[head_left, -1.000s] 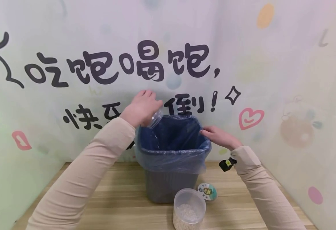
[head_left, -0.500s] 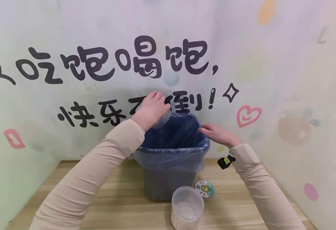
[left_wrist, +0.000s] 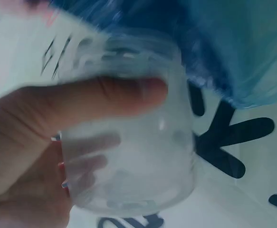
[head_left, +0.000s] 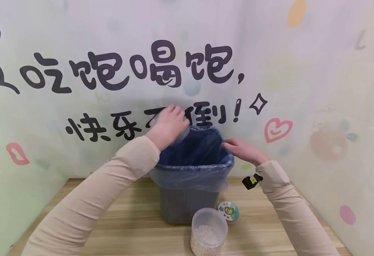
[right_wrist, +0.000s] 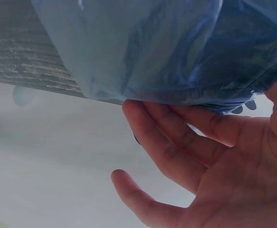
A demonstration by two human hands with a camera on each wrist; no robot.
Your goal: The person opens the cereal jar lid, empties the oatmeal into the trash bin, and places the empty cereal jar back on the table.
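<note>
Over the left side of a grey trash bin [head_left: 190, 206], my left hand [head_left: 169, 126] grips a clear plastic jar [left_wrist: 143, 175] with the thumb across its side. The jar is tilted with its mouth toward the bin; it is blurred and nothing shows inside it. A blue bin liner [head_left: 190, 177] covers the bin's rim and hangs down outside. My right hand [head_left: 247, 153] holds the bin's right rim through the liner. In the right wrist view, its fingers [right_wrist: 171, 147] lie against the outside; the thumb is mostly hidden.
A second clear jar [head_left: 209, 227], open and partly filled with pale flakes or grains, stands on the wooden table [head_left: 126, 220] in front of the bin. A round printed lid [head_left: 229, 211] lies behind it. A wall [head_left: 206, 21] with black lettering rises close behind.
My left hand has shifted slightly right with the jar, which is now mostly hidden behind the hand in the head view. My right hand keeps its hold on the bin rim.
</note>
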